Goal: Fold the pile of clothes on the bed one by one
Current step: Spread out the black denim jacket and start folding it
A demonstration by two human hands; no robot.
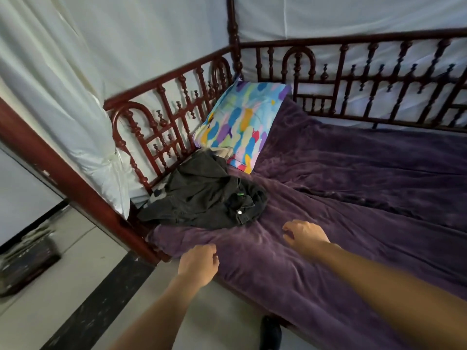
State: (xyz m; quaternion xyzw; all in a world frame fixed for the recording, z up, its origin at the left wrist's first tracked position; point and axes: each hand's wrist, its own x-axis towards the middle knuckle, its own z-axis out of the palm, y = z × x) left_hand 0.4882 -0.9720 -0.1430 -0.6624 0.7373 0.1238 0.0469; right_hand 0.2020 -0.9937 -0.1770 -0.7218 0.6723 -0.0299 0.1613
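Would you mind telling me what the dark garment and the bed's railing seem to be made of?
Dark garment: probably washed black denim, matte, judging by stiff folds, seams and a metal button. Railing: looks like turned wood, glossy reddish-brown varnish.

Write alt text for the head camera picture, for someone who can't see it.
The left hand and right hand reach over a purple blanket toward a crumpled black garment on the bed, neither touching it. Behind it, a multicoloured pillow leans against the dark red wooden railing.

Garments [223,152] beneath the black jacket [207,198] are mostly hidden; floor basket [27,258] is blurred
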